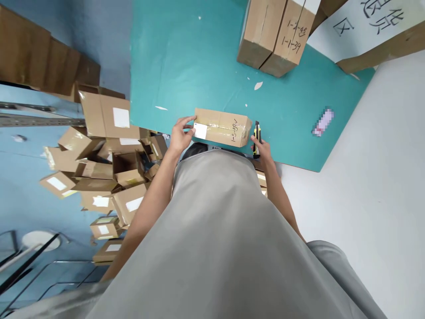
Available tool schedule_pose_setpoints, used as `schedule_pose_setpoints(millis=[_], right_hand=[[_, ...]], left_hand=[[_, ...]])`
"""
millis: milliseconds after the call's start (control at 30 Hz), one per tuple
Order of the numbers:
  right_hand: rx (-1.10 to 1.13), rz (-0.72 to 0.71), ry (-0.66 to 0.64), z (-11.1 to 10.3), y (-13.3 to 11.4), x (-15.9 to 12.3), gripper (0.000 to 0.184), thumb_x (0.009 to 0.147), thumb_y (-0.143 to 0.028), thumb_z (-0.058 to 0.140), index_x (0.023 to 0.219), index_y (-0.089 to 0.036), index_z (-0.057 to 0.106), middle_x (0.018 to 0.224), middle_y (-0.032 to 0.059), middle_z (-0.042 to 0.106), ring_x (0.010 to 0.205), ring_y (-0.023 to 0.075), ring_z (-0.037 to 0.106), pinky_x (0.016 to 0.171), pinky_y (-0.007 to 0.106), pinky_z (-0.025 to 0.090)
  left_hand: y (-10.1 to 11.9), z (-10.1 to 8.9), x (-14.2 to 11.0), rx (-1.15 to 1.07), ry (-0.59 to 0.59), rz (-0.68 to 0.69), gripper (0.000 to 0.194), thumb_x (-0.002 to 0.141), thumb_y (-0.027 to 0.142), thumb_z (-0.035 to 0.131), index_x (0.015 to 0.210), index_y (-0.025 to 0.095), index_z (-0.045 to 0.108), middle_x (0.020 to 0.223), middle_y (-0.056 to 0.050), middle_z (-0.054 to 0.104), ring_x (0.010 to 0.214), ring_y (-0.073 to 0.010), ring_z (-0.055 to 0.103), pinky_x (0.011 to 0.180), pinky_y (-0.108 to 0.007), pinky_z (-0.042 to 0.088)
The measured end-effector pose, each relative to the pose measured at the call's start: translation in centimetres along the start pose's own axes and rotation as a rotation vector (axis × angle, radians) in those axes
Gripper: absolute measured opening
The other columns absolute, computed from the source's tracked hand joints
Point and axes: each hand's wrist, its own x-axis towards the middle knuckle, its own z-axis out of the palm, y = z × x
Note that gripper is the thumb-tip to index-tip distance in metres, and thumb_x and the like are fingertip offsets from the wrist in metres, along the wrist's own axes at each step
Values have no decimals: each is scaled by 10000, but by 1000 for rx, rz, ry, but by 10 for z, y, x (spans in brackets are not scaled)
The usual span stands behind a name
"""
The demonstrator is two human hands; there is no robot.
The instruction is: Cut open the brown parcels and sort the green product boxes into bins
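Note:
A small taped cardboard box [219, 126] lies near the front edge of the teal table, with a white label on its left end and handwriting on its right part. My left hand [181, 135] grips that left end, thumb and fingers at the label corner. On the other side, my right hand [263, 149] is closed around a black and yellow utility knife [256, 136]. The knife points away from me, just right of the box and apart from it. I cannot tell how far its blade is out.
Two taller boxes [277, 37] stand at the table's back, beside a white sign [365, 31] with handwriting. Paper scraps [258, 85] and a blurred pinkish item [323, 122] lie on the table [172, 57]. Opened cartons [99, 170] are heaped on the floor at left, near a metal rack.

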Motion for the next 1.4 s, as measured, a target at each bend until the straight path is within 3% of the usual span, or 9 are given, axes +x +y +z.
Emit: schedule_pose_setpoints(millis=[167,333,433,500,667,867,1100,1233,1400], right_hand=[[170,30,-14,31,-9,-27,533,797,-658,973,837,-227,662,598,-75,631,549,104,600,528,202,468],[98,-178,175,4,-32,-50,470,832,-625,941,915,-208,741,657,-52,665,621,133,669,583,228,539],[7,-265,256,-8,-39,-54,483,843,-657,916,915,-202,768,651,-47,641,641,159,692,602,254,563],[-67,-291,275,-5,-41,-53,503,857,-692,886,877,-204,767,643,-43,622,638,176,705,607,268,566],[-266,-386,341,16,-42,-56,458,983,-654,749,965,-200,807,868,27,741,736,216,757,743,338,621],[-452,-451,425,24,-55,-99,480,1114,-523,578,1368,-180,799,1275,168,789,1128,314,792,1060,457,608],[-630,-411,93,64,-69,-158,569,1175,-449,491,1697,-254,608,1461,119,811,1252,343,798,1089,428,613],[-812,-369,73,91,-73,-166,588,1180,-373,486,1752,-252,553,1589,111,755,1328,374,774,1092,428,604],[-899,-305,102,110,-79,-170,599,1201,-367,446,1787,-259,504,1521,129,796,1291,375,792,1053,415,604]], left_hand=[[-17,-10,24,9,-22,-41,618,788,156,705,1398,233,766,1515,-131,730,1072,-239,797,940,-396,704],[-8,43,55,3,-177,-107,700,773,106,747,1467,178,689,1446,-171,750,1062,-256,799,1058,-464,671],[5,76,64,57,-320,-170,569,795,142,794,1359,146,722,1337,-187,786,1049,-280,800,1090,-518,651],[16,81,67,76,-364,-129,456,833,201,814,1283,159,750,1305,-177,805,1106,-304,796,1126,-540,629],[58,54,64,-22,-309,177,368,1036,393,701,1347,206,761,1446,-138,778,1254,-274,764,1107,-425,623],[113,35,64,84,-360,234,317,907,344,833,1182,187,822,1242,-92,833,1072,-250,776,1000,-392,644],[129,33,80,190,-397,183,261,806,263,868,1054,182,873,1092,-75,869,948,-273,780,947,-402,627],[136,30,86,217,-417,169,220,783,256,892,990,185,885,1037,-62,870,948,-285,783,984,-419,614],[138,29,91,201,-443,177,169,786,231,888,953,202,886,1002,-50,866,961,-277,776,995,-410,611]])
